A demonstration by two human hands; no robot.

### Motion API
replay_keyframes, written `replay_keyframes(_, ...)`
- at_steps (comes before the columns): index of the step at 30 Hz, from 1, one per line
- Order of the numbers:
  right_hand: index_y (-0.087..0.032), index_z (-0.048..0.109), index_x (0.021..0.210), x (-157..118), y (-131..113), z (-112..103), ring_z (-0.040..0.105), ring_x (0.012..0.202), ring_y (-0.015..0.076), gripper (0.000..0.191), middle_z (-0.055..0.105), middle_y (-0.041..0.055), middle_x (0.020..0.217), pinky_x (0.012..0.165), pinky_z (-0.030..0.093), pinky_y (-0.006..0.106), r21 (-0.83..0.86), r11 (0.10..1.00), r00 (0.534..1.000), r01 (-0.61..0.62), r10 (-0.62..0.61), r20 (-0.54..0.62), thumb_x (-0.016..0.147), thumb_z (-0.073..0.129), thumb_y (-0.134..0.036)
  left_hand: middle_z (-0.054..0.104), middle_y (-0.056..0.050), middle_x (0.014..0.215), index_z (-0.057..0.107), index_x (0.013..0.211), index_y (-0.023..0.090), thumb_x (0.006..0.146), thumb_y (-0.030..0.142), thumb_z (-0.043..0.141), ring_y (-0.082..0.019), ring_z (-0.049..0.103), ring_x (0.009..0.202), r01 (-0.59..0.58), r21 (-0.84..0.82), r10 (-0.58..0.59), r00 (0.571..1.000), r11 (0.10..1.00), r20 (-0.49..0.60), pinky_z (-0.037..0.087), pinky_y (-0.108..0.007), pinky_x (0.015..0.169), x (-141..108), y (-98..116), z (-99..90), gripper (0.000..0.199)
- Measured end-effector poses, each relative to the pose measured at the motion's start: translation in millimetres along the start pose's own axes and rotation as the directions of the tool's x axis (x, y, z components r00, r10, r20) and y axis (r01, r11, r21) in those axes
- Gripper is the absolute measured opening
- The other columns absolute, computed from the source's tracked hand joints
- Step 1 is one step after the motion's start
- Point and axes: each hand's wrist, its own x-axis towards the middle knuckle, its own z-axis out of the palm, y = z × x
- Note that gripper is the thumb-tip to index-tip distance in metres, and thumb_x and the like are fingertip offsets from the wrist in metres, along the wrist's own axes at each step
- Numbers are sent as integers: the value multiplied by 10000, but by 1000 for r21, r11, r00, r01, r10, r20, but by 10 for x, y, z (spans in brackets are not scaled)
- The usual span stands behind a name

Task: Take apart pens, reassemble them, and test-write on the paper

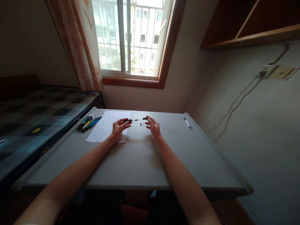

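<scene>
As the left hand (pixel 119 127) pinches the left end of one slim black-and-clear pen (pixel 137 120), the right hand (pixel 153 126) grips its right end, over the far part of the grey worktop (pixel 145 162)! Two tiny pieces (pixel 141 124) lie between the hands. One white paper sheet (pixel 100 128) sits beneath the left hand; far left, a mixed-colour bunch of pens (pixel 89 122), too crowded to count; far right, one grey-and-black pen (pixel 187 122).

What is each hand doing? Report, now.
Left hand: closed, holding one dark end of a pen.
Right hand: closed, holding the pen's other dark end.
</scene>
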Motion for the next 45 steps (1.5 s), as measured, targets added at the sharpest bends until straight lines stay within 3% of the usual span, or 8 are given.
replay_keyframes(45, -241, 630, 1084, -91, -33, 46, 631, 780, 156, 414, 661, 59, 1016, 586, 464, 238, -42, 999, 980, -10, 18, 198, 725, 602, -444, 685, -114, 905, 638, 942, 110, 603, 286, 771, -236, 674, 801, 6, 14, -7, 1000, 1000, 25, 527, -424, 804, -14, -2, 2, 405)
